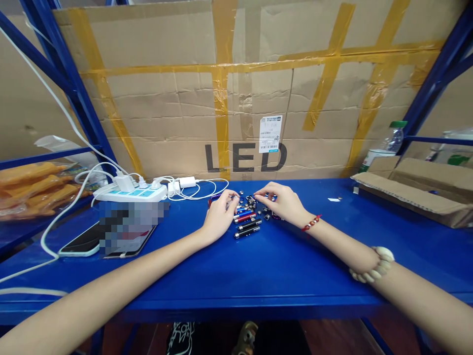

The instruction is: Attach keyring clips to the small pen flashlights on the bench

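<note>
My left hand (220, 214) rests on the blue table beside a small pile, its fingers curled in and thumb against them; what is between them is too small to make out. My right hand (283, 199) reaches in from the other side, thumb and forefinger pinched together over small metallic parts (265, 213); anything in the pinch is hidden. Between the hands lie several slim metal tubes like penlights: two black tubes (247, 232) nearest me, a red tube (245, 218) and a blue tube (243, 214) behind. Another tube is partly covered by my left hand.
On the left stand a white power strip (142, 193) with chargers and tangled cables, and two phones (83, 240). A shallow open cardboard box (417, 190) and a green-capped bottle (388, 140) are at right. Behind rises a taped cardboard panel (177, 123).
</note>
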Demonstrator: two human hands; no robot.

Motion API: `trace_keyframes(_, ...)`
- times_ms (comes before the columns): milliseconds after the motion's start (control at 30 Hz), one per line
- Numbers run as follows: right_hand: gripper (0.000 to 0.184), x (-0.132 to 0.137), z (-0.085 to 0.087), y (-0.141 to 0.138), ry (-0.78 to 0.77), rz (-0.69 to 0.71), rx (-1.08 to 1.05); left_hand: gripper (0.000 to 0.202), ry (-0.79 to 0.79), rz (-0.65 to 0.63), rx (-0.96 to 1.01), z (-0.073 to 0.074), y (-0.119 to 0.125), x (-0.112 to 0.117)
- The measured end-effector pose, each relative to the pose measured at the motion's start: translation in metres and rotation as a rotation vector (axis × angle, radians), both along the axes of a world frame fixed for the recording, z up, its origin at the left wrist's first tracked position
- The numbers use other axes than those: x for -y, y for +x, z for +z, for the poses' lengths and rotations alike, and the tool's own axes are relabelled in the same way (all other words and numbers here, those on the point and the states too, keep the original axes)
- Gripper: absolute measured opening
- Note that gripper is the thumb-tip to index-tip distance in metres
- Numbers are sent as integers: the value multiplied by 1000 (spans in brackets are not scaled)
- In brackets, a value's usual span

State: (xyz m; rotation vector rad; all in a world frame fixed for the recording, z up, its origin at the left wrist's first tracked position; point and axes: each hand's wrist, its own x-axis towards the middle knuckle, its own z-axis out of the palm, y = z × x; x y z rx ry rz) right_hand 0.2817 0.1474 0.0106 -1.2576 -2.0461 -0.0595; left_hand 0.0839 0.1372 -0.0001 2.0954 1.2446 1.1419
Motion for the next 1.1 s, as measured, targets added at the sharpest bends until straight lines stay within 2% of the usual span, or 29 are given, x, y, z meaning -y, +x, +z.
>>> trace_keyframes(167,19,9,7,-5,-57,-85,103,17,3,6,8,-1,-1,-1)
trace_keyframes(267,19,8,5,-4,-109,-102,135,16,-11,10,24,-1,-1,-1)
trace_keyframes(467,23,-2,-8,-2,-129,129,204,13,-24,11,45,-1,0,0)
trace_keyframes(567,18,-3,-9,-2,-105,177,253,13,-10,4,51,-2,0,-1)
trace_keyframes(867,9,1,-3,-3,-119,63,245,9,49,-83,78,-1,0,-1)
trace_keyframes(1100,17,0,-4,-3,-97,8,137,8,78,-95,84,-4,-1,-3)
